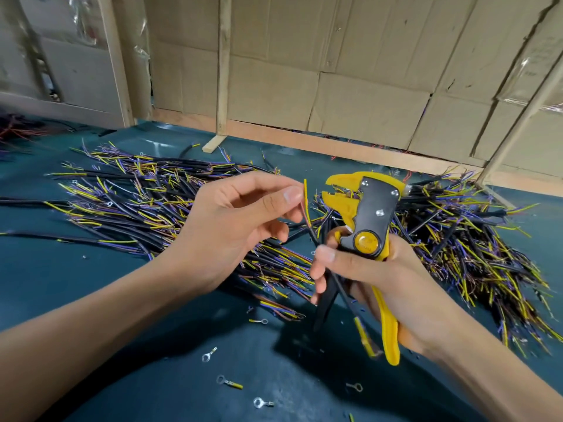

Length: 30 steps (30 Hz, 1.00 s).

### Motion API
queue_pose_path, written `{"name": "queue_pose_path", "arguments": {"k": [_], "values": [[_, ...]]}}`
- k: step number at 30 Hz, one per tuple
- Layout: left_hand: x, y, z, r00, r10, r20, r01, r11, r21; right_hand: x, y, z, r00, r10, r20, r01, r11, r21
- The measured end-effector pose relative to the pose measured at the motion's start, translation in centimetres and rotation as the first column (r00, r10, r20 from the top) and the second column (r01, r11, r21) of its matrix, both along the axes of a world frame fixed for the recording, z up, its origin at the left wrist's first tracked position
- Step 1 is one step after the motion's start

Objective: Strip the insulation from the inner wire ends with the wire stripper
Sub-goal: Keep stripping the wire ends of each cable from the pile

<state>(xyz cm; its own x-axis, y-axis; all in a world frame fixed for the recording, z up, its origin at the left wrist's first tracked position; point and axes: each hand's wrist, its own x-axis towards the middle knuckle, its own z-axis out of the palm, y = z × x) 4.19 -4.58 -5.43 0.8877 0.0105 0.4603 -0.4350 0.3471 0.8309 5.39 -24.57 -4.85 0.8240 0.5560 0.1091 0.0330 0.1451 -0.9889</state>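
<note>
Fingers [292,194] of my left hand [234,226] are pinching the yellow inner wire [306,202] just left of the wire stripper [362,220], holding its tip upright near the tool's yellow jaws, which are standing slightly parted. My right hand [380,278] is curling round the stripper's handles and, as far as I can tell, also trapping the black cable [338,284] that the yellow wire is branching from, below the stripper's head. I am judging the wire to be light, thin and floppy, so it will bend away unless I am pinching it close to the end and feeding it straight into the jaws. The insulation looks smooth, likely slippery under a loose pinch, and the copper inside would be easy to nick. Behind the stripper and to its left a pile of cut cables [146,202] is lying on the green desk [54,287]; another heap [475,239] is sitting to its right. Ring terminals [209,354] are lying scattered on the desk below the stripper.
</note>
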Motion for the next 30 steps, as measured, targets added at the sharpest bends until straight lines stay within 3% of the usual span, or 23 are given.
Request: {"name": "queue_pose_path", "arguments": {"k": [10, 14, 20, 24, 28, 30], "values": [[-0.6, -0.7, 0.2, 0.988, -0.039, -0.146, 0.047, 0.998, 0.047, -0.2, 0.0, -0.5, 1.0, -0.031, 0.007, 0.03, 0.993, 0.114], [-0.8, -0.8, 0.3, 0.985, -0.068, -0.157, 0.087, 0.989, 0.116, -0.3, 0.5, -0.8, 0.965, -0.213, 0.155, 0.199, 0.975, 0.099], [-1.2, -1.0, 0.4, 0.974, -0.077, -0.212, 0.137, 0.949, 0.285, 0.2, -0.1, -0.4, 0.926, -0.341, 0.16, 0.315, 0.934, 0.17], [-1.2, -1.2, 0.1, 0.958, -0.11, -0.265, 0.173, 0.958, 0.228, 0.2, -0.1, -0.2, 0.93, -0.337, 0.144, 0.312, 0.934, 0.172], [-1.2, -1.3, 0.3, 0.943, -0.173, -0.283, 0.185, 0.983, 0.015, 1.0, -0.6, 0.0, 0.911, -0.407, 0.068, 0.389, 0.902, 0.188], [-1.2, -1.6, 0.4, 0.952, -0.132, -0.276, 0.136, 0.991, -0.005, 1.0, -0.5, -0.1, 0.913, -0.403, 0.058, 0.39, 0.906, 0.166]]}}
